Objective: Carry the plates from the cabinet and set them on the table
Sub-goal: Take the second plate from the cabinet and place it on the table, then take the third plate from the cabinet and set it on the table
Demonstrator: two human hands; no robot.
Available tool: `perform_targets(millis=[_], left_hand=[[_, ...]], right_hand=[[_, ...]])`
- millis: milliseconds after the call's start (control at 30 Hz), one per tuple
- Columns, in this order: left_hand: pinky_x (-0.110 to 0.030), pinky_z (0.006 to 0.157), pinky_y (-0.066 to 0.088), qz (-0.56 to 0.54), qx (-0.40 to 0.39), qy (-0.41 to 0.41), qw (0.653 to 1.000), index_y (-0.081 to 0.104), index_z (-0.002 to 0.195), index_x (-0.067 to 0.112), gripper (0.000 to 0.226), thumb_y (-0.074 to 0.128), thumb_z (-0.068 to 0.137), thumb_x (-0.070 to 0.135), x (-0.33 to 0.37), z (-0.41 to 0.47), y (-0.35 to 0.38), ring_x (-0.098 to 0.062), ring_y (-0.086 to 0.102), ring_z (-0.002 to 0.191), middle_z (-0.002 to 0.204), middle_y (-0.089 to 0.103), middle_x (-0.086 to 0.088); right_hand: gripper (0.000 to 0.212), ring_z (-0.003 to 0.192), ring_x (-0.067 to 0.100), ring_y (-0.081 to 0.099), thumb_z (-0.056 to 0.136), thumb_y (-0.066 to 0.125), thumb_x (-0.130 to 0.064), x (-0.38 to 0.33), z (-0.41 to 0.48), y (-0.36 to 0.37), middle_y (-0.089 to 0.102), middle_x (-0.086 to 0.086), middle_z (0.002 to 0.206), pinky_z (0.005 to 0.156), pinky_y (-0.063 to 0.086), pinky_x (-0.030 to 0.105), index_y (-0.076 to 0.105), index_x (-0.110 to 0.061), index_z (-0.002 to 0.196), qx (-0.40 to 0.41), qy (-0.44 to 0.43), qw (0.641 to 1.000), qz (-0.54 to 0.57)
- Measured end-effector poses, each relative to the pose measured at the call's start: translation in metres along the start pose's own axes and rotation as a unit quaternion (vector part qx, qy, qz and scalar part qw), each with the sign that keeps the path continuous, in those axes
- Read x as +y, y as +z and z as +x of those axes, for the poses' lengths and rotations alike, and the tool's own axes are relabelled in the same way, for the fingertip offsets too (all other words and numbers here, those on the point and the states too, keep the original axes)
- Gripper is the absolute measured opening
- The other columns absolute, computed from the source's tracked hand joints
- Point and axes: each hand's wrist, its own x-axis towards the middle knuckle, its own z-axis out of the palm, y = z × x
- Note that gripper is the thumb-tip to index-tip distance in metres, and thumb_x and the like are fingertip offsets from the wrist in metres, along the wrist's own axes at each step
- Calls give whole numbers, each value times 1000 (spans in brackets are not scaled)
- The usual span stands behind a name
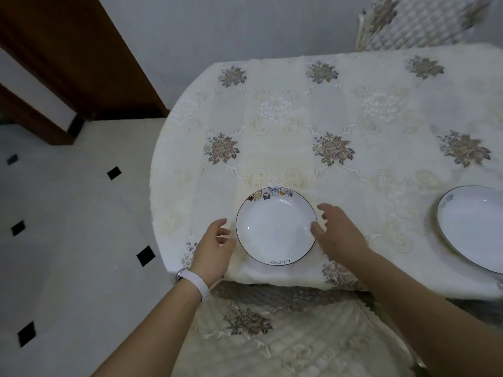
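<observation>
The fingers (222, 231) of the left hand (215, 248) are shown loosely curled and released, grasping nothing, just beside the 9 o'clock rim of a round white ceramic plate (276, 229) that is edged with a thin dark line and small coloured figures. The fingers (325, 209) of the right hand (339, 235) are spread and relaxed at the plate's 3 o'clock rim. The thumb overlaps the edge, but contact cannot be told.

The plate is set flat near the 6 o'clock edge of a table (299, 118) draped in cream floral-embroidered cloth. A white wristband (194, 284) is worn on the left wrist. A second white plate (473, 227), cut by the frame, lies at 3 o'clock, well apart. A quilted cream chair seat (272, 341) is seen at 6 o'clock.
</observation>
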Motion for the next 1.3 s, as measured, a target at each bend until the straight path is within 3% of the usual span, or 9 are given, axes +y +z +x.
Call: perform_targets(millis=[100, 233, 400, 833, 1000, 1300], left_hand=[[-15, 73, 48, 67, -4, 54, 996, 48, 132, 28, 43, 58, 93, 15, 10, -20, -20, -10, 54, 107, 121, 56, 9], [-22, 97, 32, 228, 26, 140, 963, 46, 140, 22, 48, 57, 93, 24, 18, -46, -52, -9, 44, 122, 132, 47, 14], [-41, 107, 36, 353, 76, 190, 913, 56, 134, 20, 44, 60, 91, 30, 17, -79, -88, -22, 47, 129, 140, 53, 0], [-44, 95, 46, 411, 239, 161, 865, 64, 121, 21, 44, 50, 85, 43, -49, -203, -214, -28, 59, 113, 124, 64, -5], [-44, 95, 45, 392, 283, 123, 867, 65, 120, 19, 47, 46, 85, 44, -106, -271, -276, -28, 59, 114, 125, 64, -5], [-43, 96, 43, 377, 363, 39, 851, 66, 121, 20, 42, 60, 83, 36, -225, -406, -372, -28, 59, 113, 124, 64, -5]], right_hand=[[46, 115, 21, 54, 96, 48, -41, -12, -7, -11, 50, 0, 136, 91, 46, 37, 46, -23, 138, -6, -73, 996, -40], [45, 119, 20, 50, 97, 48, -44, -39, -19, -21, 51, -3, 135, 88, 42, 34, 50, -23, 136, -6, -179, 978, -111], [44, 124, 22, 49, 97, 48, -42, -89, -39, -17, 55, -1, 137, 98, 40, 34, 54, -19, 135, 0, -300, 939, -166], [51, 123, 25, 49, 96, 45, -48, -248, -146, 51, 55, 5, 137, 100, 40, 38, 53, -17, 135, -39, -511, 826, -233], [53, 126, 21, 45, 96, 42, -51, -303, -222, 110, 51, 0, 139, 103, 36, 34, 48, -22, 139, -63, -551, 795, -246], [54, 132, 20, 41, 96, 36, -55, -386, -374, 237, 48, -1, 141, 108, 31, 36, 45, -24, 139, -105, -637, 709, -284]])
